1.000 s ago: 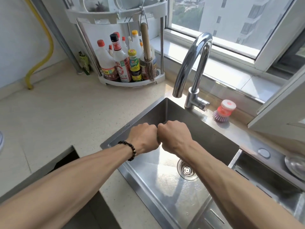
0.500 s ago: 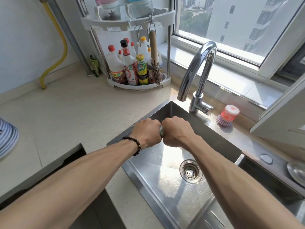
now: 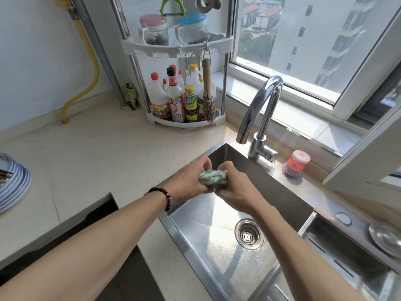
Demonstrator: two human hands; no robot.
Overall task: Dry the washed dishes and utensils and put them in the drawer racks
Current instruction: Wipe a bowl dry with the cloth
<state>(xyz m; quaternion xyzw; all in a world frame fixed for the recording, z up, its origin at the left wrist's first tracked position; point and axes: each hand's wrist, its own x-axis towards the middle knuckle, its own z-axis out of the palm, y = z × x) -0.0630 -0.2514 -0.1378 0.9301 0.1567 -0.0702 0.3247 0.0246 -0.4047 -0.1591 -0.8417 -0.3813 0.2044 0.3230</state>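
Over the back left corner of the steel sink (image 3: 195, 227), both my hands hold a wadded green and white cloth (image 3: 213, 179). My left hand (image 3: 188, 181), with a dark bead bracelet at the wrist, grips the cloth's left end. My right hand (image 3: 235, 187) grips its right end from below. A stack of blue-rimmed plates (image 3: 13, 183) stands at the left edge of the counter. A steel dish (image 3: 386, 237) lies at the right edge, beside the second basin. An open dark drawer (image 3: 71, 231) shows below the counter at the lower left.
A curved tap (image 3: 259, 114) rises behind the sink. Beside it sits a pink dish brush (image 3: 296, 164). A corner rack (image 3: 184, 88) with sauce bottles and a hanging whisk brush stands at the back. The drain (image 3: 249, 234) lies in the basin floor.
My fists were pressed together with the cloth hidden inside. Now my hands have loosened and turned, and the wadded cloth shows between them. My view has tilted up and back.
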